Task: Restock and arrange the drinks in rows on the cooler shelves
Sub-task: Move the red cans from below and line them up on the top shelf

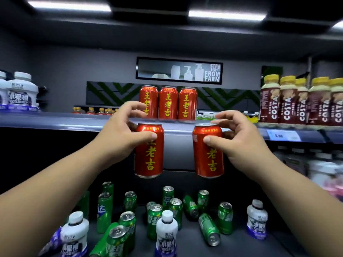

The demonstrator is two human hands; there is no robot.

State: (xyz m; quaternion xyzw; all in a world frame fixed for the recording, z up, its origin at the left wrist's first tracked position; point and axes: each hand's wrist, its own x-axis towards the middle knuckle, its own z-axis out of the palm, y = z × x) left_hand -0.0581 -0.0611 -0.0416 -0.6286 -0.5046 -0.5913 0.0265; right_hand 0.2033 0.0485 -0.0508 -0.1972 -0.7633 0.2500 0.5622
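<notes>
Left red can [149, 158] gripped near top by left hand [126, 130], thumb across front, fingers curled behind. Right red can [208, 158] gripped same way by right hand [239, 138]. Both cans upright, held in air just in front of upper shelf [55, 119] edge. Row of three red cans [168, 102] stands on that shelf. Costa bottles [289, 104] at right. Lower shelf [239, 247]: green cans [174, 210] scattered, some lying, among white bottles [167, 232].
</notes>
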